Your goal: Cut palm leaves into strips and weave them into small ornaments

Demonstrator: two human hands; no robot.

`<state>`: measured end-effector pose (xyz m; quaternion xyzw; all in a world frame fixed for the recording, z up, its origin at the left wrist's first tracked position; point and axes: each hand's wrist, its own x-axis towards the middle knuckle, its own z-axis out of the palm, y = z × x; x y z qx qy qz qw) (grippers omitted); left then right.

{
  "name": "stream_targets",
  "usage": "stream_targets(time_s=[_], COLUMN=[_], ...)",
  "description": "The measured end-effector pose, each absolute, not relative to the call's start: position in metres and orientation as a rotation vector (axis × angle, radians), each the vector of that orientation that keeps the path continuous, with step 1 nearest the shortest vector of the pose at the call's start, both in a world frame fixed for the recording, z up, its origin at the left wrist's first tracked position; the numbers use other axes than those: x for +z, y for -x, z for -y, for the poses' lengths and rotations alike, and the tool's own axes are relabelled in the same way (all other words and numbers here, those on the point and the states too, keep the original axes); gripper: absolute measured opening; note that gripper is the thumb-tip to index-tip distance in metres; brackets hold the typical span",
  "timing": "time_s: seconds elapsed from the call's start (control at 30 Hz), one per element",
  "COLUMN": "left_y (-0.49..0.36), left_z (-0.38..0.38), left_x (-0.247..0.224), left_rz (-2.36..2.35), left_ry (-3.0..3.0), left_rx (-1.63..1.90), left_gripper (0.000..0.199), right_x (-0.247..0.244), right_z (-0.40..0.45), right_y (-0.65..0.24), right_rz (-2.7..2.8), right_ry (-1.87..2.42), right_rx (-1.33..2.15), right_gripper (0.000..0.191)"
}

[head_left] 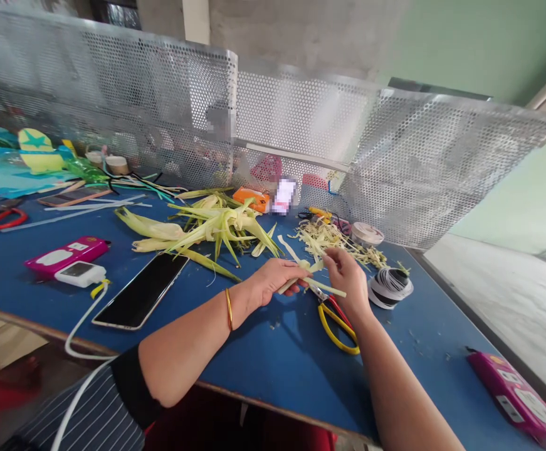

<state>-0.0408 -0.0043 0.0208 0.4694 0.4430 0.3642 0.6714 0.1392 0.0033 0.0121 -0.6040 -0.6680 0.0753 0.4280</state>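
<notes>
Pale green corn husk strips (pixel 325 287) cross one another between my hands, above the blue table. My left hand (pixel 275 279) is closed around them, thumb on top. The raised fingers of my right hand (pixel 346 279) pinch an upper part of a strip; its exact end is hidden by the fingers. Just below lie scissors (pixel 337 327) with yellow and red handles, their blades partly under the strips. Behind my left hand spreads a heap of corn husks (pixel 220 222), and shredded husk (pixel 322 237) lies beyond my right hand.
A dark-screened phone (pixel 143 291) and a magenta pouch (pixel 68 255) with a white cabled device (pixel 81 274) lie left. On the right are a black-and-white roll (pixel 390 287), a tape roll (pixel 367 233) and another magenta pouch (pixel 519 394). A perforated metal screen (pixel 296 106) borders the back.
</notes>
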Motion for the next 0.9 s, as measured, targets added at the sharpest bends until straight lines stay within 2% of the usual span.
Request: stream_targets(time_s=[0.1,0.17,0.23,0.3,0.47,0.7,0.9], left_y=[0.042,0.042,0.040,0.037,0.030,0.033,0.039], left_z=[0.001,0.000,-0.001,0.001,0.004,0.002,0.003], left_x=[0.022,0.023,0.021,0.018,0.010,0.010,0.020], left_rz=[-1.036,-1.047,-1.027,-0.992,-0.953,-0.910,-0.864], left_ry=[-0.870,-0.760,-0.715,-0.733,-0.821,-0.926,-0.982], left_rx=[0.985,1.100,1.194,1.245,1.236,1.228,1.167], left_gripper=[0.018,0.018,0.017,0.015,0.021,0.033,0.031], right_x=[0.016,0.017,0.014,0.006,-0.015,-0.005,-0.001], right_z=[0.000,0.004,0.009,0.014,0.020,0.022,0.025], right_y=[-0.143,-0.137,-0.124,-0.106,-0.079,-0.088,-0.083], right_rz=[1.600,1.717,1.813,1.773,1.572,1.459,1.311], right_ry=[1.617,1.602,1.412,1.253,1.238,1.133,1.063], right_rx=[0.138,0.409,0.822,1.028,0.887,1.142,1.196], right_gripper=[0.024,0.024,0.030,0.032,0.033,0.028,0.021])
